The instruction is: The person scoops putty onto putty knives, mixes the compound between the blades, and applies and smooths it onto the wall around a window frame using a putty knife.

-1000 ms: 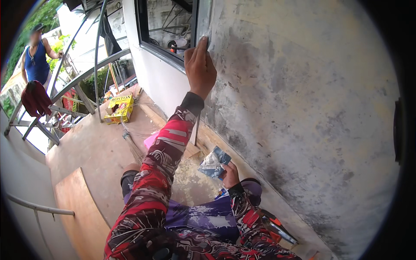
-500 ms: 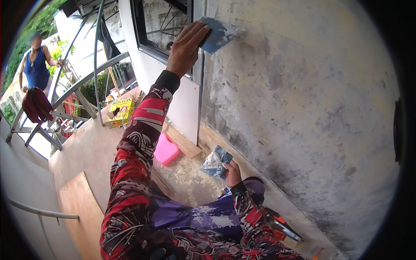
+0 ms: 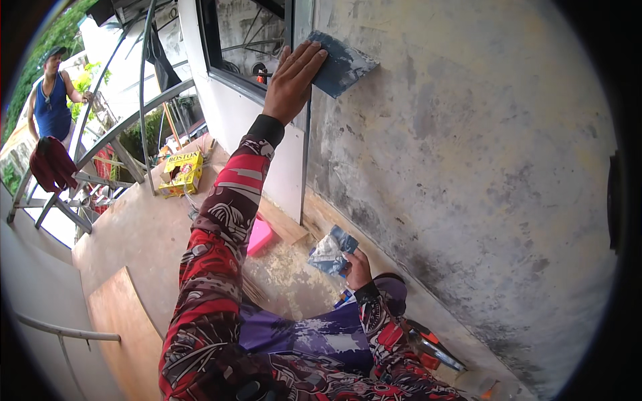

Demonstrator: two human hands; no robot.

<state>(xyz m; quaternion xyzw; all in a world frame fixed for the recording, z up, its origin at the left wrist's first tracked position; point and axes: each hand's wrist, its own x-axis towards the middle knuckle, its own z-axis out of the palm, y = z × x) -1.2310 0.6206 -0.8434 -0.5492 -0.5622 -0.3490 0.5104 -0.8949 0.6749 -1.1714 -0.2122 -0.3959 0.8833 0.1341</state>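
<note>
My left hand (image 3: 292, 81) is raised high at the wall's left edge. Its fingers press flat along a wide blue-grey putty scraper (image 3: 341, 65), whose far edge lies against the stained wall (image 3: 461, 134). Whitish smears mark that blade. Lower down, near my knees, my right hand (image 3: 358, 269) grips a second putty scraper (image 3: 342, 237) by its handle. A lump of white putty (image 3: 326, 251) sits on this second blade, which is held out flat and apart from the wall.
A window frame (image 3: 289, 40) adjoins the wall at left. On the floor lie a pink plastic piece (image 3: 259, 236), a yellow box (image 3: 182, 172), a plywood sheet (image 3: 124, 307) and an orange-and-black tool (image 3: 433, 349). Beyond a metal railing (image 3: 127, 160) stands a person in a blue top (image 3: 53, 110).
My left hand and its scraper have moved slightly right and down along the wall. My right hand holds its scraper in nearly the same place.
</note>
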